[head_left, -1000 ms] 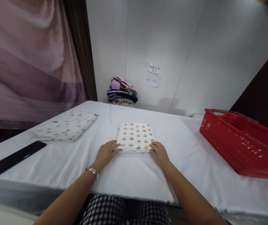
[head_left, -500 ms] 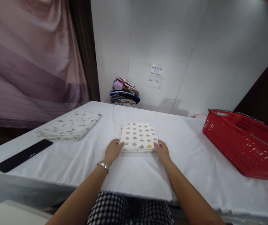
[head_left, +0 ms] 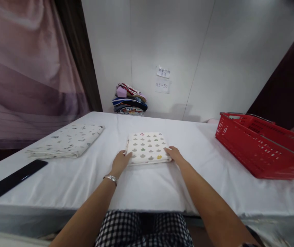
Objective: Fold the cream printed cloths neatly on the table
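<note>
A folded white cloth (head_left: 148, 147) printed with grey mushroom shapes and a few coloured ones lies on the white-covered table in front of me. My left hand (head_left: 121, 162) grips its near left edge, thumb on top and fingertips partly hidden at the side. On the opposite side, my right hand (head_left: 175, 155) holds the right edge near the front corner, with the thumb over the top layer. A bracelet circles my left wrist. Further left rests another folded white cloth (head_left: 71, 140) with a scattered grey print, touched by neither hand.
A long black flat object (head_left: 14, 180) lies at the table's left front. To the right stands a red plastic basket (head_left: 255, 147) with a metal handle. Several folded fabrics form a stack (head_left: 129, 101) behind the table, by the wall with paper signs (head_left: 162, 85).
The view has turned slightly right, so everything sits further left in it. My right hand has slid a little further up the cloth's right edge; the left keeps its place.
</note>
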Demonstrator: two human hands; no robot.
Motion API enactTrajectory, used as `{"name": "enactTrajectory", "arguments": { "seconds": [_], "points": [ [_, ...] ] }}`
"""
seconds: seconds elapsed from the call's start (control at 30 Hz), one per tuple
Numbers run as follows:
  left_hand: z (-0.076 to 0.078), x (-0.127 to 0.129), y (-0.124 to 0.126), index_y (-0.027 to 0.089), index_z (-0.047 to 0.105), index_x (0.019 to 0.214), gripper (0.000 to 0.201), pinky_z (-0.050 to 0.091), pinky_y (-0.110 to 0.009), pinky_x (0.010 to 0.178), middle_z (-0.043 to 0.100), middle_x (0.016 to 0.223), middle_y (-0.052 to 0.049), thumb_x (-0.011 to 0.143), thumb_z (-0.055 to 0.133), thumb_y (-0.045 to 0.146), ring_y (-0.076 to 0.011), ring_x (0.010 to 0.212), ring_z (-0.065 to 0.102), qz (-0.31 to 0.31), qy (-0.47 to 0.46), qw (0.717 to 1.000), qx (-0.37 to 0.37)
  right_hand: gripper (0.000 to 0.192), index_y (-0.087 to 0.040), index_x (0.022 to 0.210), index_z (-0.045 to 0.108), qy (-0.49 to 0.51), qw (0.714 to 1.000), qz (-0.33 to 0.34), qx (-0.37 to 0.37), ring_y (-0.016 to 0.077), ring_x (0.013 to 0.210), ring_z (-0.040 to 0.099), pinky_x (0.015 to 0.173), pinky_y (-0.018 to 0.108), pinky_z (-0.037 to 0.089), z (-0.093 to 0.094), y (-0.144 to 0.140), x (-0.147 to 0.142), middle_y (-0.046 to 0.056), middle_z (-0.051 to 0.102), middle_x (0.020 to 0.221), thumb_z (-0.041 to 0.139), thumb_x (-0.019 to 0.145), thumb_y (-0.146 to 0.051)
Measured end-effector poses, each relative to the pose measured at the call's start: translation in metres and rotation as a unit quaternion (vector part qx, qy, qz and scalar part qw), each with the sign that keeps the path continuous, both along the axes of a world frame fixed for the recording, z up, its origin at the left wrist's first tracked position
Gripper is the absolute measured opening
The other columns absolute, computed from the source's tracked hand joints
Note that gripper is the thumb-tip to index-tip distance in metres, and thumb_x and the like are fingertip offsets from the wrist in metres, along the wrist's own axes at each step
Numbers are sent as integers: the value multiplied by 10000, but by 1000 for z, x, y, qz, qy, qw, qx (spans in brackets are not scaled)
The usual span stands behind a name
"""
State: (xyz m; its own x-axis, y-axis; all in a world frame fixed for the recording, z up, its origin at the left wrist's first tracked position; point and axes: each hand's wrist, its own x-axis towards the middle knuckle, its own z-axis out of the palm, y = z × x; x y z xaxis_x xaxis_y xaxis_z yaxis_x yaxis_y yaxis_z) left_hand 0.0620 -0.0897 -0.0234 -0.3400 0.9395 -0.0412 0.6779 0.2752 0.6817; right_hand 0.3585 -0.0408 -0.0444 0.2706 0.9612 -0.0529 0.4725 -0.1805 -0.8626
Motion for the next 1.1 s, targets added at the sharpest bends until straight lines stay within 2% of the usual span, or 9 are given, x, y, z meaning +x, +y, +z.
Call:
{"name": "enactTrajectory", "arguments": {
  "seconds": [0.13, 0.23, 0.47, 0.63, 0.83, 0.9, 0.97, 1.03, 1.1],
  "points": [
    [-2, 6, 3, 157, 541, 1171, 487, 465, -373, 860, 619, 1190, -150, 798, 492, 466, -278, 1064, 600, -5, 29, 999, 14, 253, -154, 741, 676, -32, 999, 20, -26, 240, 762, 656, 611, 282, 472, 7, 9, 2, 99, 702, 783, 681, 648, -389],
    [-2, 5, 6, 161, 548, 1165, 432, 462, -364, 866, 629, 1171, -141, 792, 502, 376, -269, 1066, 596, -8, 39, 999, 19, 209, -162, 660, 647, -44, 997, 44, -41, 221, 690, 643, 563, 267, 441, 4, 3, 3, 78, 687, 705, 674, 652, -370],
    [1, 0, 7, 164, 559, 1174, 465, 464, -363, 865, 638, 1165, -115, 785, 525, 417, -267, 1038, 607, 11, 9, 1000, 0, 338, -162, 783, 666, -56, 995, 65, -59, 210, 660, 634, 546, 271, 438, 2, -16, 10, 80, 700, 773, 660, 674, -482],
    [1, 1, 4, 145, 577, 1160, 477, 453, -357, 887, 639, 1166, -124, 806, 508, 458, -271, 1062, 596, 4, 17, 1000, -3, 371, -163, 943, 684, -97, 994, 38, -16, 245, 830, 650, 684, 295, 472, 5, -5, 4, 99, 705, 927, 665, 692, -434],
    [0, -2, 9, 152, 606, 1132, 434, 445, -336, 881, 649, 1157, -116, 789, 557, 415, -260, 1050, 599, 13, -9, 1000, -19, 413, -148, 1080, 645, -128, 991, 38, -13, 268, 931, 626, 801, 355, 474, 2, -4, 0, 114, 680, 1017, 623, 737, -377],
    [-1, -5, 6, 164, 634, 1075, 403, 446, -318, 865, 666, 1125, -100, 784, 564, 434, -245, 1022, 610, 20, -50, 999, -8, 421, -152, 1108, 636, -163, 986, 37, 20, 286, 998, 600, 842, 389, 466, 4, -11, -1, 130, 653, 1079, 595, 768, -397],
    [-3, -8, 0, 176, 652, 1024, 367, 447, -293, 846, 683, 1084, -79, 785, 560, 438, -222, 990, 619, 28, -102, 994, 16, 406, -179, 1137, 625, -192, 974, 59, 108, 278, 1075, 561, 892, 398, 455, 9, -22, -6, 123, 614, 1158, 550, 814, -414],
    [-5, -11, -7, 182, 659, 989, 346, 448, -280, 825, 694, 1045, -65, 774, 570, 438, -208, 961, 623, 37, -138, 989, 38, 380, -216, 1155, 618, -196, 950, 125, 210, 250, 1131, 527, 944, 386, 436, 14, -36, -15, 94, 588, 1208, 510, 857, -424],
    [-5, -13, -12, 184, 661, 948, 351, 448, -283, 801, 699, 1007, -60, 747, 593, 465, -208, 931, 623, 44, -145, 988, 41, 355, -244, 1156, 623, -195, 921, 213, 261, 231, 1148, 517, 975, 380, 417, 18, -49, -25, 71, 592, 1212, 507, 874, -428]
  ]
}}
